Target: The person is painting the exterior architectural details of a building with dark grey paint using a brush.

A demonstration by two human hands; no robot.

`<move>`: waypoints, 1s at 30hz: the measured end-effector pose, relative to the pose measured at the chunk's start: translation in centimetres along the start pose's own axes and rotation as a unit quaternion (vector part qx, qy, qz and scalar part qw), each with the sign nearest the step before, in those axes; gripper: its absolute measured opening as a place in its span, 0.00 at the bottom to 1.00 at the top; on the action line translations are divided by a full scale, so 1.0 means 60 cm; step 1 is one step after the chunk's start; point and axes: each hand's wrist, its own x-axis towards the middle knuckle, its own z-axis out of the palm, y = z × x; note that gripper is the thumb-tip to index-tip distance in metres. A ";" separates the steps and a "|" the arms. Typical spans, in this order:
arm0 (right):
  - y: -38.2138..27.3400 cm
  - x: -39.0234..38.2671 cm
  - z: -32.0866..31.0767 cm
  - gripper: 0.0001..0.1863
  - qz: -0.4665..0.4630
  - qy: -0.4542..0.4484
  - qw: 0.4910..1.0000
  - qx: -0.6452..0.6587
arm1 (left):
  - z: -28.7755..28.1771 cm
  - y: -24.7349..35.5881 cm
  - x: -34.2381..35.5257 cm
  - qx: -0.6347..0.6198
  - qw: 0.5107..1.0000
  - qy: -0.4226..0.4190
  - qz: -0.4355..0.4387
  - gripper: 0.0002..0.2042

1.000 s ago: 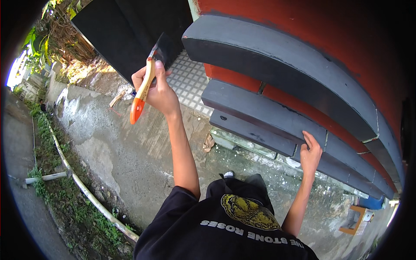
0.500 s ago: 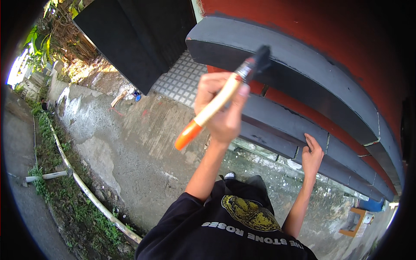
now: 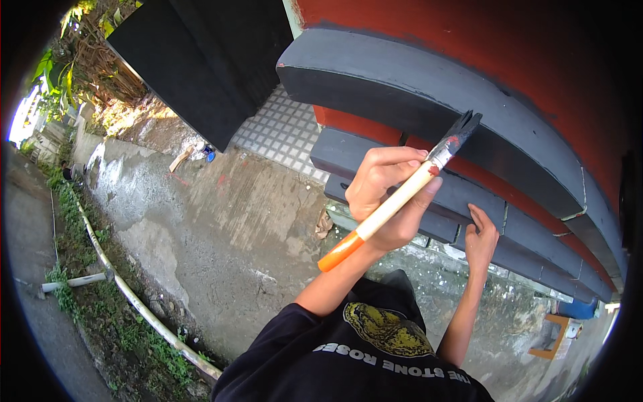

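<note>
My left hand (image 3: pixel 388 197) is closed around a paintbrush (image 3: pixel 395 204) with a pale wooden handle, an orange end and dark, paint-coated bristles. The bristle tip points up and right, in front of the uppermost grey ledge (image 3: pixel 402 67); whether it touches the ledge I cannot tell. Red smears mark the brush near its metal band. My right hand (image 3: pixel 481 238), holding nothing I can see, rests at the lower grey ledges (image 3: pixel 522 221) with its fingers partly spread. Red wall (image 3: pixel 435 23) shows above and between the ledges.
A black panel (image 3: pixel 194 60) stands at upper left beside checkered tiles (image 3: pixel 281 134). A pale pipe (image 3: pixel 127 288) runs along the planted strip. A wooden frame (image 3: pixel 550 337) lies at lower right on the concrete, and a brown scrap (image 3: pixel 323 225) lies near the ledges.
My left hand has moved right and slightly down with the paintbrush, uncovering the ends of the lower ledges. The right hand has hardly moved.
</note>
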 end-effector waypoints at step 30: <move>0.003 0.000 0.004 0.27 -0.008 0.022 1.000 -0.003 | -0.026 -0.032 0.016 0.085 0.996 0.013 0.017 0.11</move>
